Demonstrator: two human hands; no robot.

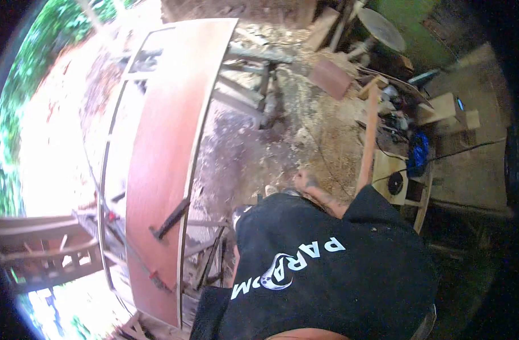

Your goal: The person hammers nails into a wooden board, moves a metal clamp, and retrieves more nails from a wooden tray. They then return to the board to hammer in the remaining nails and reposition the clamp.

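My right hand (302,180) is past the front of my black shirt (339,272), low over the dirt floor (242,153). It is small and blurred, so its fingers and anything in them cannot be made out. My left forearm (235,262) shows only as a thin strip beside the shirt, and the left hand is hidden behind my body. To the left lies a long reddish wooden panel (163,136) with a pale edge. A dark hammer-like tool (170,220) lies across its right edge, and a clamp-like tool (137,255) rests on its lower part.
A wooden trestle (242,93) stands beyond the panel. On the right are an upright wooden post (370,133), a blue coil (418,153), a light wooden box (438,109) and cables. A reddish board (330,79) lies on the floor. A wooden railing (44,249) is at the lower left.
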